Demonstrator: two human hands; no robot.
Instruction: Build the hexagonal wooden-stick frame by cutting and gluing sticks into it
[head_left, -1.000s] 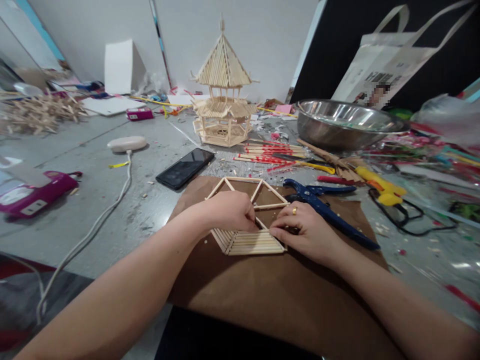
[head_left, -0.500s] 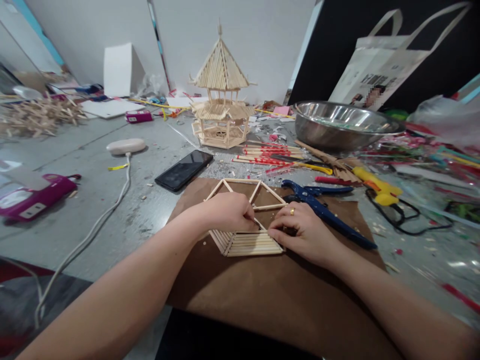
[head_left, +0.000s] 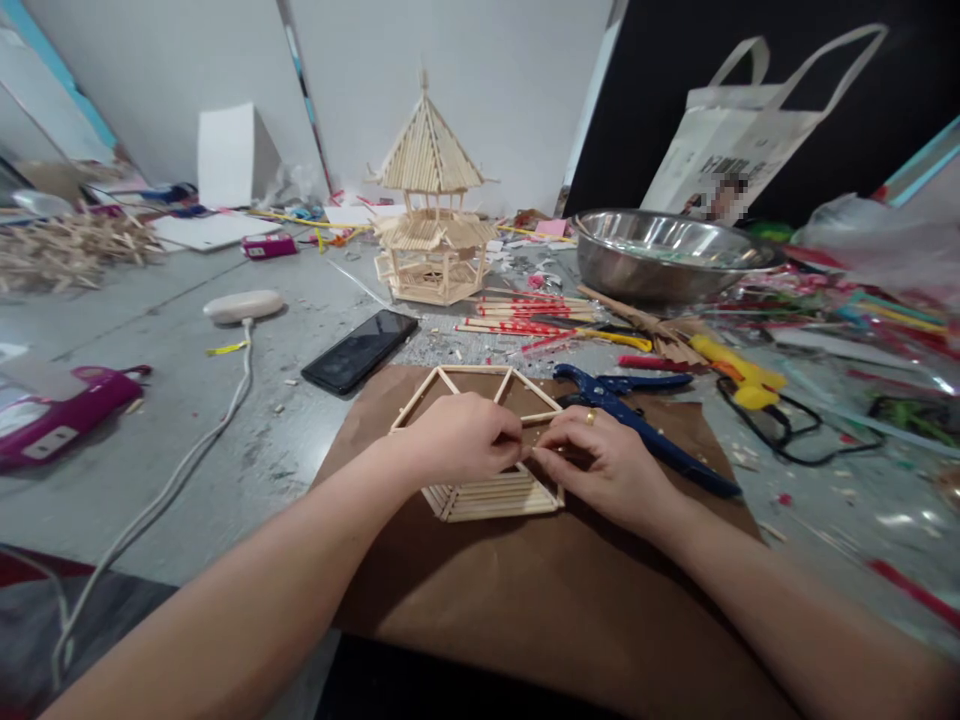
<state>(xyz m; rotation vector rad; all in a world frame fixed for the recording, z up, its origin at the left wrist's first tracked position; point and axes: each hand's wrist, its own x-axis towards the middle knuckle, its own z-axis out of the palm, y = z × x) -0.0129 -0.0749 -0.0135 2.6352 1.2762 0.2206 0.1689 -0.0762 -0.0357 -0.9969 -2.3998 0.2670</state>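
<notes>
The left hand (head_left: 472,437) and right hand (head_left: 604,465) nearly meet, fingertips close together; I can't tell if they pinch anything. Below them, mid-frame, the wooden stick frame (head_left: 499,498) sits on brown paper (head_left: 465,595). Its near front has stick rows done; the far parts are open, with no rows yet. A stick tower (head_left: 433,155) stands top middle.

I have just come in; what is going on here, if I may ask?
A person's left hand and right hand are close together over a frame of wooden sticks lying on brown paper. What they pinch, if anything, is hidden. Parallel sticks fill the near side, while the far side shows open triangles. A stick pagoda stands behind, and a blue tool lies to the right.
</notes>
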